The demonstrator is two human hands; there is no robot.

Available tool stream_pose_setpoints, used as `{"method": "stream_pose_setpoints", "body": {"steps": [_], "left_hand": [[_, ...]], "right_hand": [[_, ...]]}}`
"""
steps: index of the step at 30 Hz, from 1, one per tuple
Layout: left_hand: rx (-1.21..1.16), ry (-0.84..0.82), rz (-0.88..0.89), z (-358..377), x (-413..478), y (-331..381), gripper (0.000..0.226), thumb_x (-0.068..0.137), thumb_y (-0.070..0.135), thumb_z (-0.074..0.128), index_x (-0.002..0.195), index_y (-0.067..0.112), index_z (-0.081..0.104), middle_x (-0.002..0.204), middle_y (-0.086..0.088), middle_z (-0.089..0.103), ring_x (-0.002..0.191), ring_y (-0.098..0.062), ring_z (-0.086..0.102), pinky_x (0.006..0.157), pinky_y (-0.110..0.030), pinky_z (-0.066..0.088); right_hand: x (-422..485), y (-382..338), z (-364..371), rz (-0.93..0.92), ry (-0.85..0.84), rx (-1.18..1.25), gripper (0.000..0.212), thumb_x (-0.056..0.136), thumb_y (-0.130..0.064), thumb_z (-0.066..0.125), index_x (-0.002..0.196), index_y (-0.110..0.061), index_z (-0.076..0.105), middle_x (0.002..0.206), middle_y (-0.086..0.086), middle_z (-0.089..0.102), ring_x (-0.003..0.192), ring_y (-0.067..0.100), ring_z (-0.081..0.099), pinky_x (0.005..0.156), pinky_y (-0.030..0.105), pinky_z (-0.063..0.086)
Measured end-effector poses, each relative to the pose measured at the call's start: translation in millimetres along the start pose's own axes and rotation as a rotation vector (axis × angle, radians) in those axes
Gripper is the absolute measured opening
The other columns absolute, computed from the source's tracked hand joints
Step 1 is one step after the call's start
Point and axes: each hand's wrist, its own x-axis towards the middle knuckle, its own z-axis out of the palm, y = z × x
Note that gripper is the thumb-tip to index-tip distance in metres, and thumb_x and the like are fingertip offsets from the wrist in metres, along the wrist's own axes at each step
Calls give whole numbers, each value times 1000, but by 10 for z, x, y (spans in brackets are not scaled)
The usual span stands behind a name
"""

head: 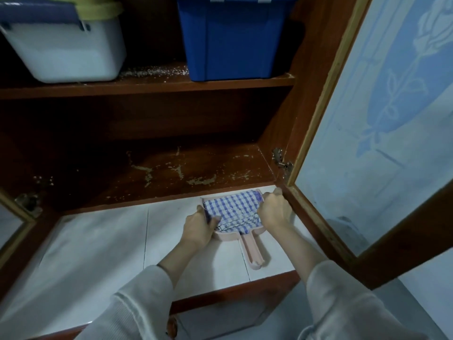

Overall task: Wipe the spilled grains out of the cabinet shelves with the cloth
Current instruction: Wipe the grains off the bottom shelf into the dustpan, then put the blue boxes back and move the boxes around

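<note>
Checked woven cloth [232,208] in a matt pink plastic dustpan [250,246]; scuffed, glossy wooden shelf [171,173].

In dim light, a floral frosted-glass door [382,106] stands open beside a white tiled ledge [98,241].

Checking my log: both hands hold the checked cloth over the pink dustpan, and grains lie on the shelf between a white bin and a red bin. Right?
One slip: the head view shows a blue bin, not red, beside the grains. The left hand and right hand hold the cloth over the dustpan.
</note>
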Motion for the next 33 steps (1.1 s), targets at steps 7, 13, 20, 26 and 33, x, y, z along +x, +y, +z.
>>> {"method": "stream_pose_setpoints", "body": {"steps": [7,13,20,26,33], "left_hand": [[-233,97,36,-186,-430,-193,43,98,24,45,137,8,39,66,0,58,60,-8,54,46,-10,35],[-146,131,98,-485,-891,-609,15,96,16,47,100,3,55,74,-9,59,71,-27,58,56,-26,34],[-117,179,227,-1065,-1705,-1252,14,96,16,48,91,4,54,60,-1,50,59,-25,50,51,-26,27],[-70,174,260,-1463,-2355,-1749,11,96,17,48,89,10,51,61,4,49,54,-9,47,48,-17,36],[-76,225,313,-1790,-2759,-1963,11,95,16,50,90,7,56,69,0,55,60,-11,51,56,-22,38]], "right_hand": [[-377,-118,-264,-23,105,221,15,98,-20,44,103,-9,53,90,8,62,82,26,61,53,25,40],[-1085,-515,-267,-64,133,400,13,97,-12,43,102,-6,53,93,13,64,85,28,61,61,25,41],[-2115,-993,-86,-76,155,442,13,97,-14,45,102,-4,51,92,18,65,90,34,61,66,29,38],[-2998,-1363,2,-79,151,513,13,97,-17,49,101,-5,52,78,8,58,70,21,55,50,22,34],[-3482,-1639,-8,-138,134,532,10,97,-19,48,95,-9,50,71,2,53,63,17,50,45,18,29]]}}
